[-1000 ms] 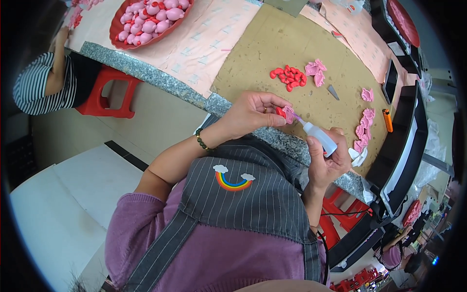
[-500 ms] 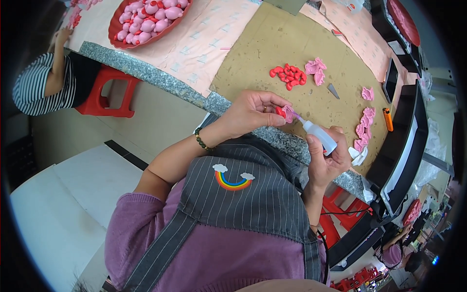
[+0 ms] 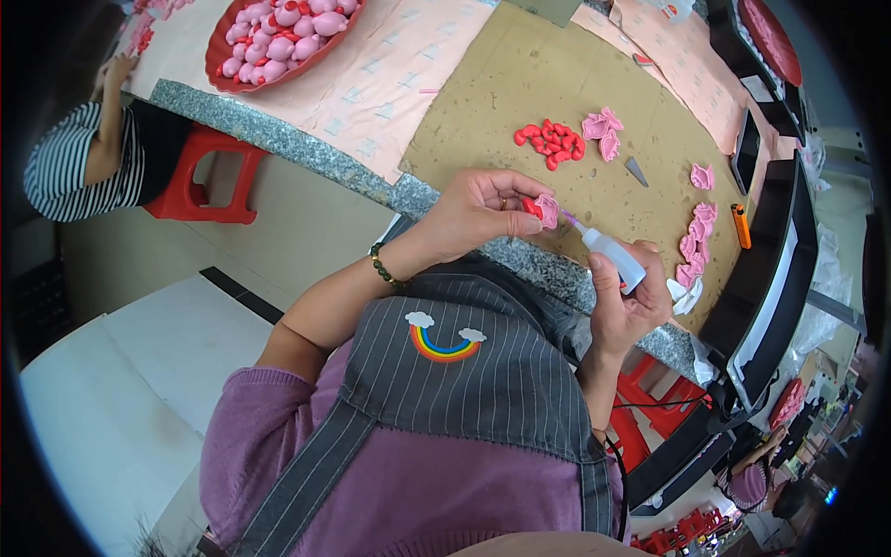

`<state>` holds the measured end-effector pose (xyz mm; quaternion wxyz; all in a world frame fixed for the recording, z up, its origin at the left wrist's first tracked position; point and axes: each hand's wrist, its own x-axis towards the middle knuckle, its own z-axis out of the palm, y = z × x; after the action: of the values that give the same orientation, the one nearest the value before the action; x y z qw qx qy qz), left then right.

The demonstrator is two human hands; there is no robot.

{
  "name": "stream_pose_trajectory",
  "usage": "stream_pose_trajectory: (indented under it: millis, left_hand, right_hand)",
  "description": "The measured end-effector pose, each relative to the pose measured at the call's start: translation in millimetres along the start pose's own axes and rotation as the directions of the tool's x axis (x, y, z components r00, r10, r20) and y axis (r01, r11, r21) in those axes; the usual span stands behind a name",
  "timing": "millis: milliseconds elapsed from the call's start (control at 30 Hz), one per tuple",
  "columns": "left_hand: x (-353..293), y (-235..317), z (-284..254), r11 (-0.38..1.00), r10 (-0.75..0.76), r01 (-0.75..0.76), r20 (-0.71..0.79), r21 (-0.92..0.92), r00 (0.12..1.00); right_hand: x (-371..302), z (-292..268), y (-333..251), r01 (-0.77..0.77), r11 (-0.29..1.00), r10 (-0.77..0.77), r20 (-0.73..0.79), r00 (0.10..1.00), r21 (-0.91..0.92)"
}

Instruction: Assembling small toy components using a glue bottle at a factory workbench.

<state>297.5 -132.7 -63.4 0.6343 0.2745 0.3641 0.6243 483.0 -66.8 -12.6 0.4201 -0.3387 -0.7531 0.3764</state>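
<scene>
The left hand [image 3: 478, 212] holds a small pink moulded piece with a red part [image 3: 542, 210] just above the near edge of the speckled granite tabletop [image 3: 306, 153], fingers pinched shut on it. The right hand [image 3: 629, 306] is wrapped around a small white squeeze bottle with a thin purple nozzle [image 3: 613, 254], whose tip nearly touches the pink piece.

Judging by the brown cardboard sheet [image 3: 501, 93] on the tabletop, the gluing looks partly done: a line of finished-looking pink pieces [image 3: 694, 243] lies at the right edge, while a heap of loose red bits [image 3: 549, 144] and a few pink shapes [image 3: 601, 130] wait in the middle. The pieces look smooth, soft and rubbery, with rounded lobes.

Farther off sits a red oval tray piled with glossy pink and red figures [image 3: 278, 28]. A person in a striped sleeve [image 3: 70, 162] is beside a red plastic stool [image 3: 200, 176].
</scene>
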Motion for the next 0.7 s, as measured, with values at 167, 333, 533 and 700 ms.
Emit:
stream_pose_trajectory:
  millis: [167,333,533,700]
  left_hand:
    - [0.2,0.2,-1.2,0.999,0.002,-0.002,-0.013,-0.038,1.0]
    - [0.6,-1.5,-1.6,0.997,0.023,-0.025,-0.031,-0.073,0.999]
    - [1.8,-1.1,0.0,0.997,0.043,-0.047,-0.06,-0.057,0.997]
    - [1.7,-1.3,0.4,0.997,0.049,-0.053,-0.066,-0.057,0.997]
  right_hand:
    - [-0.3,0.2,0.1,-0.014,1.0,0.014,-0.012,1.0,-0.003]
    - [-0.3,-0.2,-0.7,-0.012,1.0,0.012,-0.01,1.0,-0.02]
    - [-0.8,-0.6,0.9,0.016,0.999,-0.016,0.004,1.0,-0.041]
    - [-0.9,0.3,-0.8,0.003,0.999,-0.003,-0.005,1.0,-0.039]
